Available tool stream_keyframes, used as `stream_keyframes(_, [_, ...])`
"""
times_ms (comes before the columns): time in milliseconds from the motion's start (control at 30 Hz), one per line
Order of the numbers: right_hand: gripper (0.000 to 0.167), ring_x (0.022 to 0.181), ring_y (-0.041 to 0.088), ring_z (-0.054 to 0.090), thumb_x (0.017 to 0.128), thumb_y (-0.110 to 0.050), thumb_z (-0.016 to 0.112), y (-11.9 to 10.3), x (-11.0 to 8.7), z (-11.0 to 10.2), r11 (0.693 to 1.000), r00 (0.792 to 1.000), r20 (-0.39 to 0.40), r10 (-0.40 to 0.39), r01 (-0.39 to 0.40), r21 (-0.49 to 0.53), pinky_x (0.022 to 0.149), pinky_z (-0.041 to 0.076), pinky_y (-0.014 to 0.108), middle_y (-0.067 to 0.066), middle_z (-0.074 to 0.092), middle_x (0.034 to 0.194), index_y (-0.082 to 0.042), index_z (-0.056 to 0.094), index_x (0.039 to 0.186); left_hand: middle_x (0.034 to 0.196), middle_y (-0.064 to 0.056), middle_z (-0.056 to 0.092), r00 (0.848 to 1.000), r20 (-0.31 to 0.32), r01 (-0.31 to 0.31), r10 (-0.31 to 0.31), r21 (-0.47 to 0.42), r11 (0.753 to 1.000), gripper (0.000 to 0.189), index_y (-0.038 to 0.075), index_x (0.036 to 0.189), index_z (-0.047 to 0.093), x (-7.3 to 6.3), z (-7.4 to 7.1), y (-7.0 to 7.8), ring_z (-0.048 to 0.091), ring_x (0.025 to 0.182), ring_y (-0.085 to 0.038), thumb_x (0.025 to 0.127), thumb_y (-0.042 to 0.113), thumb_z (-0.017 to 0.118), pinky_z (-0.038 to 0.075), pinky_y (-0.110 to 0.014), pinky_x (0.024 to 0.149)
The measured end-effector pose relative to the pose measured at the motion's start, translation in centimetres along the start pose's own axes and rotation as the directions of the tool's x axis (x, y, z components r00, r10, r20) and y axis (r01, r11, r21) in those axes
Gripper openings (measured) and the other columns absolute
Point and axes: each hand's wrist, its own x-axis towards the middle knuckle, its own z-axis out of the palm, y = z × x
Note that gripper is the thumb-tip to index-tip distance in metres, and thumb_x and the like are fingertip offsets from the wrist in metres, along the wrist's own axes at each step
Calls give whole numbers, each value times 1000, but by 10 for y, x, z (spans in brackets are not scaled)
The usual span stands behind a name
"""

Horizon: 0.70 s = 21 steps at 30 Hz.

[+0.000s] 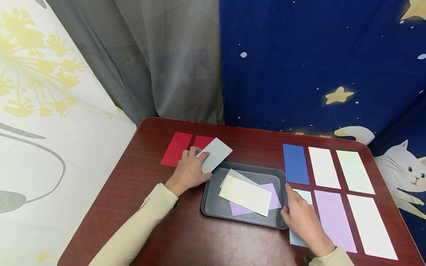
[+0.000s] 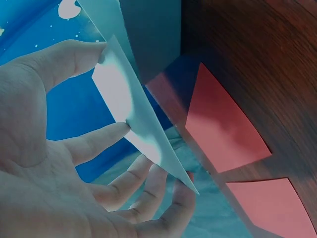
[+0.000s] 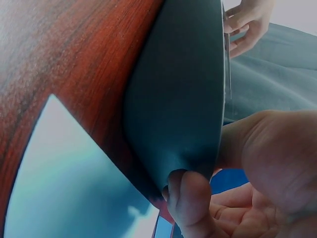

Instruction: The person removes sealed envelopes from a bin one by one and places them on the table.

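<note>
My left hand (image 1: 189, 168) holds a pale grey card (image 1: 216, 155) by its edges, thumb on one side and fingers on the other. The card is tilted over the back left corner of a dark grey tray (image 1: 208, 211). In the left wrist view, the same card (image 2: 133, 106) is seen nearly edge-on. Inside the tray a cream card (image 1: 246, 194) overlaps a lilac card (image 1: 274, 195) and another grey card (image 1: 237, 176). With thumb and fingers, my right hand (image 1: 301, 216) grips the tray's right rim; the right wrist view shows the tray's side (image 3: 173, 99) close up.
Two red cards, one in full view (image 1: 176, 147), lie at the back left of the wooden table (image 1: 133, 184). To the right are two rows of cards, including blue (image 1: 296, 164), white (image 1: 324, 168), pale green (image 1: 355, 171) and lilac (image 1: 334, 221). Curtains (image 1: 186, 55) hang behind.
</note>
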Motion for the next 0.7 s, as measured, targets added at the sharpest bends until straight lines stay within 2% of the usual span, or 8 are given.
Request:
stream_keyframes(367, [73, 88, 47, 75, 84, 5, 80, -1, 0, 0, 1000, 1000, 4, 9, -9, 2, 71, 62, 59, 43, 63, 134, 22, 49, 148, 150, -25, 50, 999, -2, 49, -49, -2, 999, 81, 6, 153, 63, 4, -2, -13, 51, 128, -43, 82, 32, 90, 59, -59, 87])
stream_keyframes(700, [74, 85, 43, 75, 84, 4, 80, -1, 1, 0, 1000, 1000, 11, 16, -16, 3, 72, 62, 58, 42, 64, 134, 22, 49, 149, 146, -24, 50, 996, -11, 83, -83, -15, 996, 81, 6, 152, 63, 6, -2, -27, 51, 127, -44, 81, 31, 90, 59, -61, 85])
